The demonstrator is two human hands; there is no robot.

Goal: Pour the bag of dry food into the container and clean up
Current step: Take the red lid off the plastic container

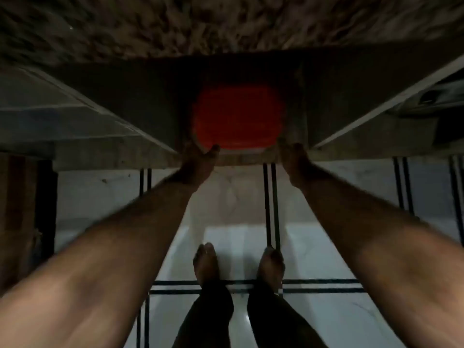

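Observation:
A clear container with a red lid hangs between my arms, seen from above. My left hand grips its left side just under the lid, thumb on the lid's edge. My right hand grips the right side. The lid sits level with the front edge of a stone shelf below the speckled countertop. The picture is dark and blurred, and the container's contents cannot be made out. No bag of dry food is in view.
Shelf partitions run back on both sides of the lid. A dark wooden panel stands at the far left. Below are white floor tiles with black lines, and my bare feet.

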